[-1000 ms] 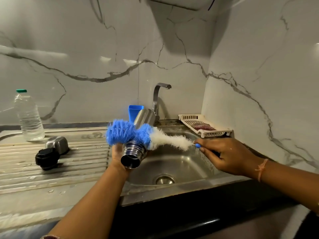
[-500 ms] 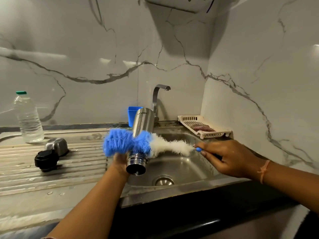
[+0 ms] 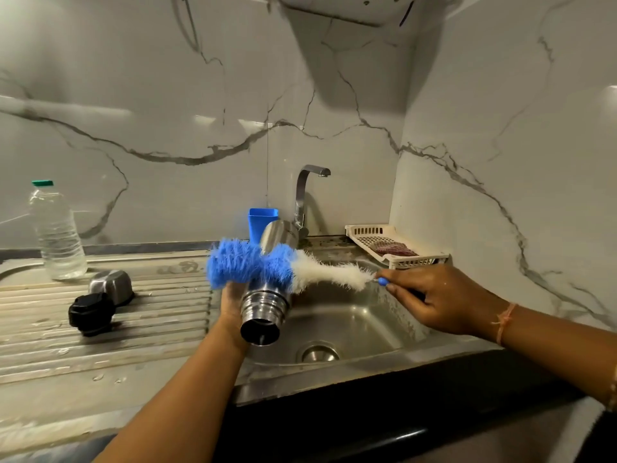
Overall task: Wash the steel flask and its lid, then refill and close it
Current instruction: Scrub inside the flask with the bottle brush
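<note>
Left hand (image 3: 230,304) grips the round steel flask (image 3: 265,310) from behind, over the left edge of the steel sink (image 3: 360,322); fingers hidden by flask & bristles. Flask tilted, open mouth facing the camera, base up toward the bent steel tap (image 3: 305,195). Blue-and-white fluffy bottle brush (image 3: 247,264) lies across the flask body, covering its middle. Right hand (image 3: 434,297) pinches the brush's blue handle end, rest of handle hidden under the fingers. On the ribbed draining board (image 3: 50,329): black plastic lid (image 3: 88,314) just beside a steel cup cap (image 3: 112,285), clear plastic bottle (image 3: 58,235) behind. Flask inside too dark to see
</note>
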`<action>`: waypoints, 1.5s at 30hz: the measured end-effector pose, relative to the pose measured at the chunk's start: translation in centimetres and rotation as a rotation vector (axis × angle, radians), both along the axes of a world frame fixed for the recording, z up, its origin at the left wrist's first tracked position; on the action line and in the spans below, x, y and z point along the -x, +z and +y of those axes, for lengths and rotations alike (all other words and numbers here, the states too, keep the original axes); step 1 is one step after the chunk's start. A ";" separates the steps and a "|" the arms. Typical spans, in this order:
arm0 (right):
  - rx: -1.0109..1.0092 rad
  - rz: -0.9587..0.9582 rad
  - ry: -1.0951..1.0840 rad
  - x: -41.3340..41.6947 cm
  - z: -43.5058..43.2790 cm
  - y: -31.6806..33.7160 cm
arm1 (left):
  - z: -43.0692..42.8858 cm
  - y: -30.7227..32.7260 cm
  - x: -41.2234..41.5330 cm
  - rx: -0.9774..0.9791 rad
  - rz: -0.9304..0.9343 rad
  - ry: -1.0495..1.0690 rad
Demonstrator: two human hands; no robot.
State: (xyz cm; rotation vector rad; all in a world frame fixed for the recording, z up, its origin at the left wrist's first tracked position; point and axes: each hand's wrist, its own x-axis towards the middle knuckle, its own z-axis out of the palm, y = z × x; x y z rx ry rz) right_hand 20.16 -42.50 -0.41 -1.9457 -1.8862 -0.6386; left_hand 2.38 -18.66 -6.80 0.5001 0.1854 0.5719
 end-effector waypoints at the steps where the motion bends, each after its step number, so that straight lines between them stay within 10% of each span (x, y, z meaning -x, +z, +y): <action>1: -0.015 -0.004 -0.036 -0.2 0.3 0.0 | 0.0 0.1 -0.1 0.002 -0.023 -0.056; 7: -0.064 0.128 -0.373 -2.6 1.7 2.1 | -0.6 1.5 -0.3 -0.055 -0.004 -0.260; 14: -0.033 -0.022 0.014 -0.5 -0.5 -0.3 | -0.3 0.1 -0.2 -0.060 -0.072 -0.118; 22: -0.062 0.170 -0.344 -1.7 1.4 2.0 | -1.3 1.7 -0.2 -0.033 0.032 -0.190; 30: -0.030 0.047 0.003 0.7 -0.2 -0.7 | -0.1 0.2 0.2 0.022 0.052 -0.019; 38: -0.064 0.148 -0.432 -2.1 1.2 2.4 | -1.0 1.5 -0.2 -0.163 0.114 -0.230; 45: 0.045 0.116 -0.145 1.1 0.7 0.3 | -0.5 0.8 -0.7 0.048 0.035 -0.129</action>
